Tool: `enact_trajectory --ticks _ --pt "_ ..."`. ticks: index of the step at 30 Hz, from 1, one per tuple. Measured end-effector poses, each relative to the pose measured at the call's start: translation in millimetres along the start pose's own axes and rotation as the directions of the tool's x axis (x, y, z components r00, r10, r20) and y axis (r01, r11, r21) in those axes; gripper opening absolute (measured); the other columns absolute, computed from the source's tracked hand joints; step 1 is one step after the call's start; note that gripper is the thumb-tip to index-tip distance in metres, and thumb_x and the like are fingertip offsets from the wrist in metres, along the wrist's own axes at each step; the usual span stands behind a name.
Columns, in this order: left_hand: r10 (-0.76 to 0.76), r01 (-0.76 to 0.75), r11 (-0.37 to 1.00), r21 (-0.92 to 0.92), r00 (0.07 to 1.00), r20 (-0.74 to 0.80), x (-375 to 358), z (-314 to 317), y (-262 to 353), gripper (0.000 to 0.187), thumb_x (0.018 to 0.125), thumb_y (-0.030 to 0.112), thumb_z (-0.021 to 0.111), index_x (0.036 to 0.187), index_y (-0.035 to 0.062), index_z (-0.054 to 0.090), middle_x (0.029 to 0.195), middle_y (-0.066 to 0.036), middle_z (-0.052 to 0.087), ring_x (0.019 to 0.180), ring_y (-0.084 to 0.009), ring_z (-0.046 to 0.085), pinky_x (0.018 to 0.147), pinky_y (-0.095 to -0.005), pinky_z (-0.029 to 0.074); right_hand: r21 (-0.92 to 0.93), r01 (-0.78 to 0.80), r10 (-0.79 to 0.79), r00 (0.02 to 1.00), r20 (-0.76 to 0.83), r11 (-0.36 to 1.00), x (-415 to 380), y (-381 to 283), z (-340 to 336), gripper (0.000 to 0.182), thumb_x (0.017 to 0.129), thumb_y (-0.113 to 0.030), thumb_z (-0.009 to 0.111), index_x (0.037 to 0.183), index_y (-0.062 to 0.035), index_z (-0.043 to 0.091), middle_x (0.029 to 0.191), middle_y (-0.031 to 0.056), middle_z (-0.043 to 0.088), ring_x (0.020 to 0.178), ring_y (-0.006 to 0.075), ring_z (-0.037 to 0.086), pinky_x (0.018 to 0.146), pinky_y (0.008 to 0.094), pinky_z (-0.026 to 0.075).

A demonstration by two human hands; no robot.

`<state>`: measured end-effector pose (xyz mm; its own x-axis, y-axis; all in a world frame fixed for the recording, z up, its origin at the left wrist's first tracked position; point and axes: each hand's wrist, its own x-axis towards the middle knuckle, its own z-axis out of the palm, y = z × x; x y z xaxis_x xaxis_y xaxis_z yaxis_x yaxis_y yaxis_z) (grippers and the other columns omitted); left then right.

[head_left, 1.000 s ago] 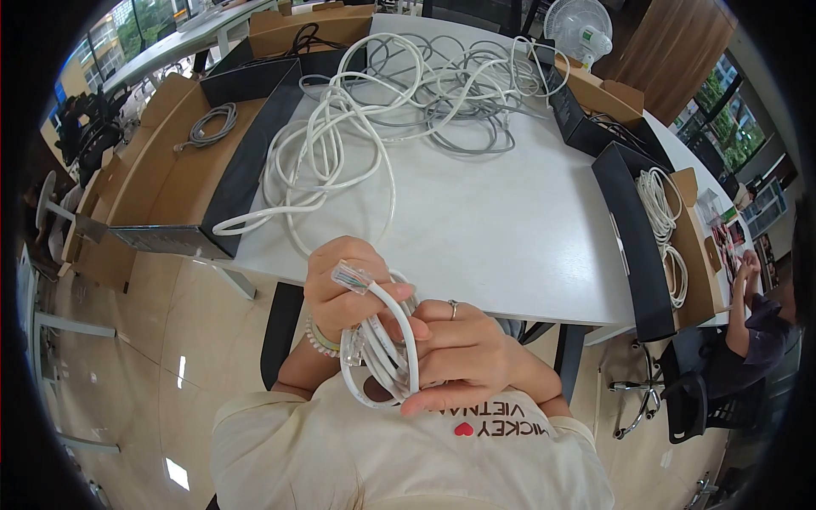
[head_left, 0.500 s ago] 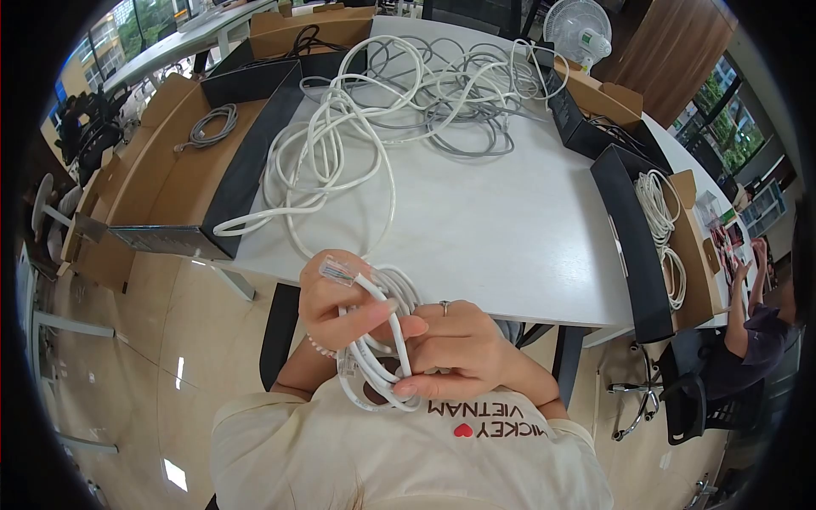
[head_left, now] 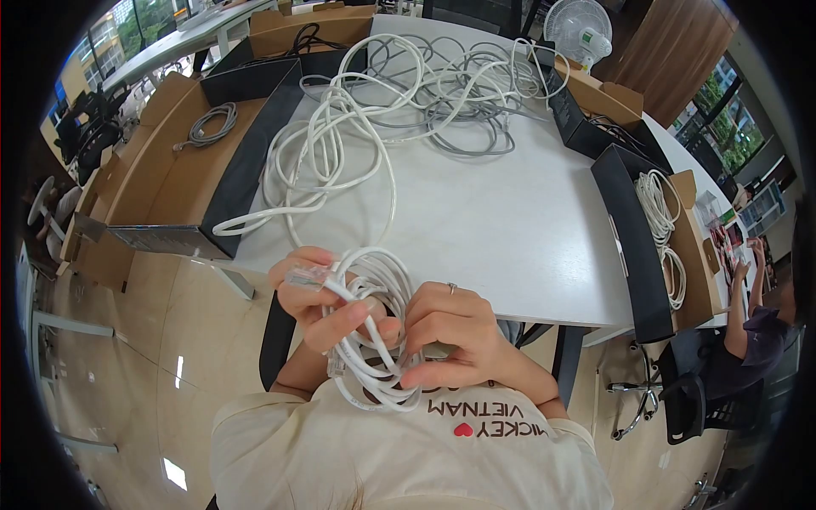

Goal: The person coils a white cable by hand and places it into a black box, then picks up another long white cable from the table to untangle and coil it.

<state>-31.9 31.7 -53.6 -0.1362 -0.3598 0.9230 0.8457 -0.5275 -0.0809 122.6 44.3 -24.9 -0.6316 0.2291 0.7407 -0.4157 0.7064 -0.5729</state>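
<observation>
A coiled white network cable point(head_left: 380, 274) is held between both hands in front of my chest, at the near edge of the table. My left hand point(head_left: 308, 293) is closed around the coil's left side. A clear plug point(head_left: 308, 277) sticks out by its fingers, and a second clear plug point(head_left: 337, 365) hangs lower on the coil. On the coil's right side, my right hand point(head_left: 455, 334) grips the loops between thumb and fingers. Part of the coil is hidden behind the fingers.
Tangled white and grey cables point(head_left: 340, 106) cover the table's far left. An open box with a grey cable coil point(head_left: 212, 126) stands left; another with white cable coils point(head_left: 656, 204) stands right. A fan point(head_left: 578, 30) is at the back. Another person point(head_left: 748, 340) sits at right.
The coil has risen slightly and tilted so more of its loops face me. My left hand has moved a little left with the plug, and my right hand has shifted slightly up.
</observation>
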Motion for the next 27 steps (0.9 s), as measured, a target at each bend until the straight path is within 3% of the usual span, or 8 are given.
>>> enact_trajectory --ticks 3,5,8,13,16,19,22,27 --pt "0.047 -0.046 0.998 0.048 0.999 -0.008 -1.0 -6.5 -13.2 0.022 0.075 0.039 0.07 0.091 0.0298 0.059 0.087 0.0 0.036 0.089 -0.0202 0.039 0.077 -0.0391 0.043 -0.032 0.045 -0.045 0.999 0.007 0.998 4.1 -1.0 0.0 0.041 0.061 -0.039 0.08 0.073 -0.0076 0.056 0.074 0.0044 0.051 0.062 0.0211 0.049 0.051 0.0295 0.037" --pt "-0.067 0.057 0.995 0.076 0.988 0.136 11.1 -10.5 3.4 0.019 0.075 0.037 0.07 0.087 0.031 0.058 0.09 -0.001 0.037 0.091 -0.0187 0.038 0.084 -0.0423 0.04 -0.078 0.072 -0.072 0.997 0.007 0.994 5.5 -2.6 0.9 0.046 0.059 -0.044 0.079 0.076 -0.0074 0.056 0.076 0.005 0.051 0.065 0.0221 0.049 0.054 0.0299 0.038" --pt "-0.165 0.157 0.986 0.052 0.958 0.237 14.7 -8.2 8.5 0.019 0.078 0.037 0.067 0.09 0.0277 0.056 0.094 -0.001 0.043 0.091 -0.0191 0.039 0.086 -0.0416 0.04 -0.126 0.109 -0.104 0.993 0.048 0.986 6.3 -3.7 0.7 0.055 0.055 -0.05 0.078 0.082 -0.0074 0.056 0.083 0.0068 0.051 0.069 0.0244 0.05 0.061 0.0331 0.039" --pt "-0.153 0.236 0.96 -0.153 0.896 0.418 16.4 -9.5 4.1 0.023 0.09 0.033 0.054 0.102 0.0133 0.054 0.088 -0.006 0.065 0.085 -0.0224 0.06 0.092 -0.0458 0.039 -0.103 0.164 -0.163 0.986 0.02 0.981 0.8 0.0 4.2 0.059 0.056 -0.051 0.077 0.087 -0.0052 0.056 0.089 0.0089 0.053 0.072 0.0262 0.052 0.067 0.0359 0.04" --pt "-0.242 0.397 0.885 -0.244 0.839 0.487 20.8 -4.8 7.2 0.023 0.093 0.026 0.049 0.106 0.0078 0.053 0.089 -0.012 0.066 0.08 -0.0245 0.066 0.091 -0.0478 0.043 -0.205 0.23 -0.247 0.967 -0.061 0.951 5.4 -1.7 1.7 0.062 0.057 -0.053 0.075 0.09 -0.0039 0.056 0.088 0.0092 0.053 0.072 0.0267 0.053 0.067 0.0356 0.041" --pt "-0.274 0.411 0.878 -0.244 0.851 0.448 18.1 0.8 8.9 0.023 0.094 0.016 0.045 0.113 0.0031 0.051 0.096 -0.018 0.065 0.082 -0.0277 0.066 0.085 -0.0436 0.05 -0.23 0.25 -0.256 0.967 0.005 0.94 7.1 -4.6 -1.0 0.067 0.057 -0.056 0.073 0.094 -0.0019 0.057 0.086 0.0092 0.054 0.073 0.0263 0.053 0.068 0.0354 0.042" --pt "-0.396 0.464 0.87 -0.164 0.858 0.327 19.0 13.3 15.9 0.024 0.093 0.006 0.043 0.115 0.0015 0.051 0.099 -0.021 0.063 0.085 -0.0291 0.066 0.078 -0.0377 0.054 -0.245 0.204 -0.155 0.966 0.207 0.948 4.8 -3.6 1.7 0.073 0.057 -0.05 0.08 0.1 0.0009 0.051 0.08 0.0112 0.056 0.065 0.0254 0.055 0.067 0.0369 0.045" --pt "-0.399 0.515 0.825 -0.234 0.823 0.405 18.9 9.8 8.7 0.026 0.091 0.0 0.045 0.115 0.0025 0.053 0.1 -0.022 0.062 0.086 -0.0303 0.065 0.076 -0.036 0.055 -0.199 0.158 -0.131 0.981 0.141 0.967 2.9 -5.3 9.1 0.064 0.063 -0.034 0.081 0.102 0.0027 0.047 0.078 0.0113 0.059 0.064 0.0265 0.059 0.066 0.0381 0.048"
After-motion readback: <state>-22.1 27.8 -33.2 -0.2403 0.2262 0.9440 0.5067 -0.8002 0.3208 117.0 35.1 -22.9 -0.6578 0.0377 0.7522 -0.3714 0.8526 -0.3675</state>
